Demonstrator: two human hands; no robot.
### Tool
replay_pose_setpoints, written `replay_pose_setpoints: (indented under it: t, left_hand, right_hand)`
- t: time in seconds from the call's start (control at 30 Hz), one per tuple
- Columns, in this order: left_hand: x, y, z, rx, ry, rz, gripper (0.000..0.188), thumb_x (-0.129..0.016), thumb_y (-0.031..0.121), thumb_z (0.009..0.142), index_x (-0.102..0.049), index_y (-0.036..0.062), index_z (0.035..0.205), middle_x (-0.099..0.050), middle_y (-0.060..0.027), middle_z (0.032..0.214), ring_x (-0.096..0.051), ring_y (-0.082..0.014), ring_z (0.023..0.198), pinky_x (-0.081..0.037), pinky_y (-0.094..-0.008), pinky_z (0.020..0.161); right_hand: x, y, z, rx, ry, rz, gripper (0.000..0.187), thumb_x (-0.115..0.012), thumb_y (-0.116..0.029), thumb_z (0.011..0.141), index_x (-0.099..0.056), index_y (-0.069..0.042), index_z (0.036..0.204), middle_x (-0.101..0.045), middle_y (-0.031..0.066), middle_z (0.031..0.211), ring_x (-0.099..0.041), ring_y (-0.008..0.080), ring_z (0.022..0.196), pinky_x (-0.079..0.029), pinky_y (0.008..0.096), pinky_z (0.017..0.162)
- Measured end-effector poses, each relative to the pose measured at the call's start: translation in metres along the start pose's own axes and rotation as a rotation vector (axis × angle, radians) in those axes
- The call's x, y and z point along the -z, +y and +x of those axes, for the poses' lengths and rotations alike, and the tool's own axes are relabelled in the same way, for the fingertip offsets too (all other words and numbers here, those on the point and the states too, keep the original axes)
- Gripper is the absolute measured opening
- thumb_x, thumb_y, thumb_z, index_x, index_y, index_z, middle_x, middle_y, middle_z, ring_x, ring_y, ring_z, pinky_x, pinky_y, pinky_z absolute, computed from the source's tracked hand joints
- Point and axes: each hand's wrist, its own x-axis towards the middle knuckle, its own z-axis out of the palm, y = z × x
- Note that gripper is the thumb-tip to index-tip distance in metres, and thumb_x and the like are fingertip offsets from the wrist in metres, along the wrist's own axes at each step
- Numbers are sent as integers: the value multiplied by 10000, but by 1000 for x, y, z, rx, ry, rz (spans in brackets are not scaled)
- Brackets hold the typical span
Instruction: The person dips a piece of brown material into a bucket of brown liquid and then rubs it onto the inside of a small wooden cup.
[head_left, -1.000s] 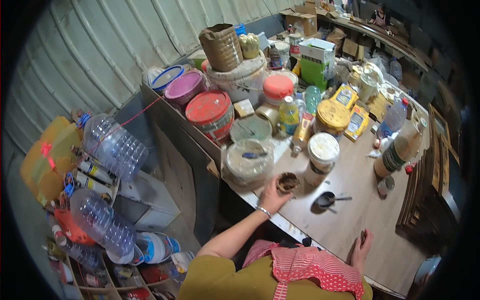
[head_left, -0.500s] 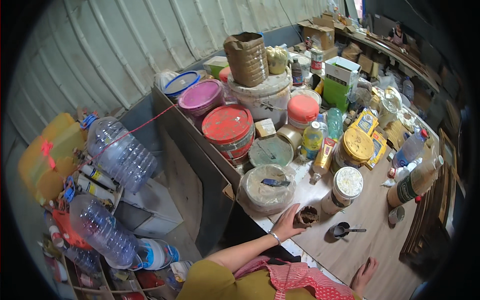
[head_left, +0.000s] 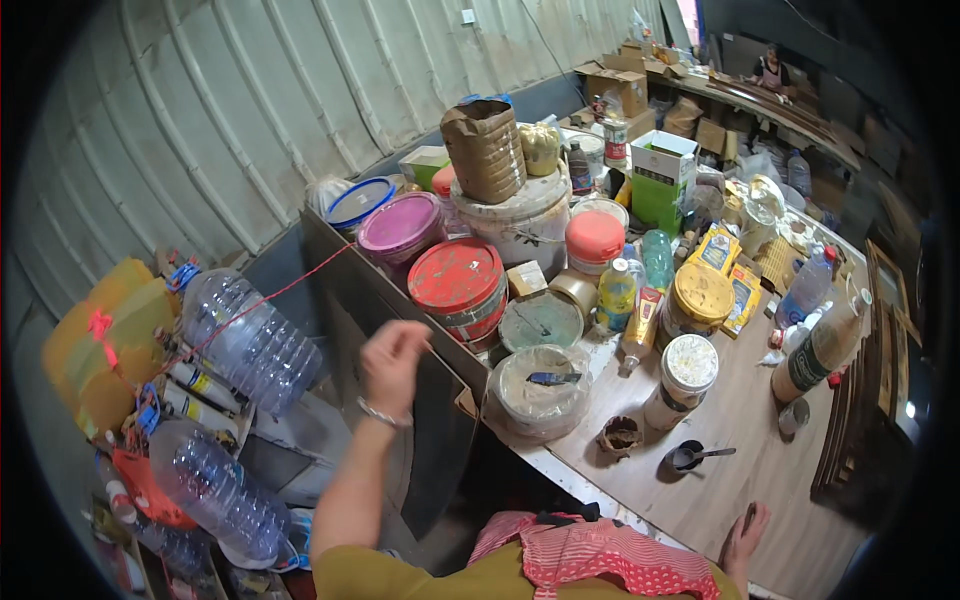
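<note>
Fingers of the left hand (head_left: pixel 390 372) curl loosely in mid-air, blurred — whether they pinch anything, I cannot tell. The right hand (head_left: pixel 741 545) lies at the edge of the table (head_left: pixel 670 505); a dark patch by its thumb leaves its grip unclear too. Between the hands, the brown-crusted cup (head_left: pixel 620 437) stands on the table, near a dark bowl (head_left: pixel 681 462). A low sweep of the left forearm (head_left: pixel 352 490) could topple the cup — and the spoon (head_left: pixel 718 453), if its overhanging handle were caught, could tip the bowl.
</note>
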Motion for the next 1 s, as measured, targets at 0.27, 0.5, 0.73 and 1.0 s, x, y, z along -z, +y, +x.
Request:
replay_pose_setpoints:
  t: [0.27,0.5,0.73,1.0]
  left_hand:
    - [53,-125,171,-89,220,-26,218,-567,183,940,-640,4,840,-622,-8,709,-564,-79,638,-461,-238,612]
    - [30,-261,249,-147,32,375,174,-647,195,828,-670,43,910,-664,-114,821,-635,-294,774,-487,-371,695]
    - [7,-232,243,-370,-144,684,215,-688,278,780,-681,115,920,-626,-76,911,-579,-273,929,-444,-399,795]
    - [2,-233,257,-287,-382,860,454,-747,381,726,-610,101,1056,-603,-93,1035,-568,-318,977,-476,-443,811]
  right_hand:
    - [33,9,-15,-198,500,-52,418,-438,-136,972,-385,-16,1369,-481,123,1292,-443,225,1219,-346,325,1006]
    - [19,-145,19,-89,582,-67,337,-417,-106,987,-445,-11,1309,-491,97,1265,-460,202,1156,-337,298,994]
    - [-41,-276,45,148,325,-179,209,-445,25,894,-515,21,1091,-498,134,1021,-510,239,901,-405,272,776]
    - [-77,-318,70,238,196,-212,192,-470,77,867,-528,19,1041,-507,169,958,-527,284,824,-433,322,720]
